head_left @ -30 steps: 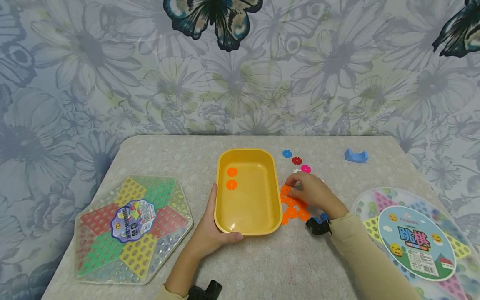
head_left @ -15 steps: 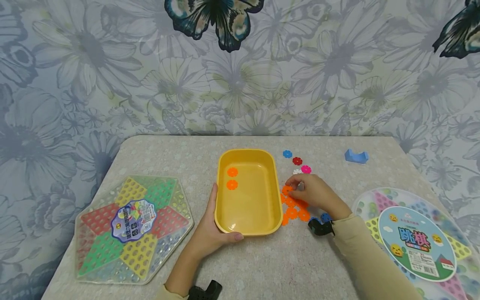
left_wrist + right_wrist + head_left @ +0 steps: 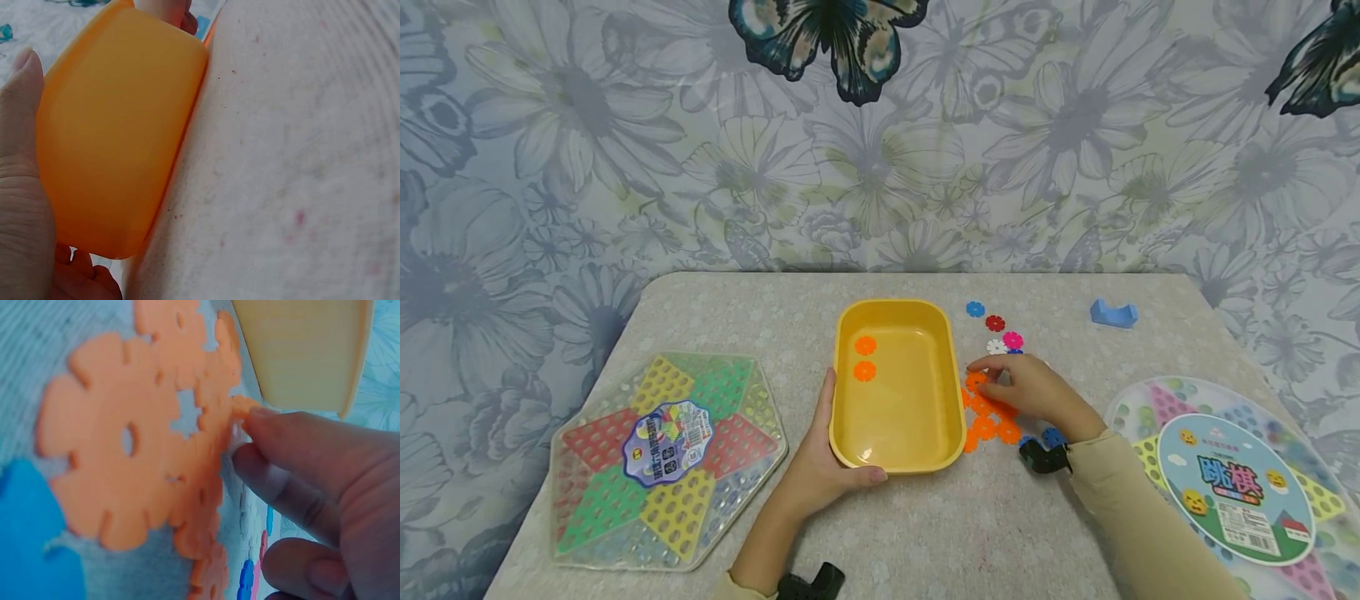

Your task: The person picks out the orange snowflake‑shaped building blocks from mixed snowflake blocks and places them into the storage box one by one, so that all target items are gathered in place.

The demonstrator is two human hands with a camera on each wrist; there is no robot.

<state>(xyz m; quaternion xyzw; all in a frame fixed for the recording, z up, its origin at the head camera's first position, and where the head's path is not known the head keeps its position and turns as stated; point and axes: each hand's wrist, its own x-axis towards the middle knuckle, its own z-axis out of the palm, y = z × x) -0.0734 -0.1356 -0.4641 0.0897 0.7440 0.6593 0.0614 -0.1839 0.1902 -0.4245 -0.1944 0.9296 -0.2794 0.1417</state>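
At frame centre, the left hand point(image 3: 829, 473) grips a yellow rectangular plastic tray point(image 3: 898, 412); just right, the right hand point(image 3: 1028, 387) pinches an orange notched plastic disc point(image 3: 976, 381) among similar discs point(image 3: 984, 425).

Glossy plastic tray point(image 3: 897, 417), matt plastic flower pieces point(image 3: 983, 427), shiny clear-plastic hexagonal box point(image 3: 668, 467)

Round box label point(image 3: 1236, 490): "跳棋"; hexagonal box label point(image 3: 667, 442): characters unclear.
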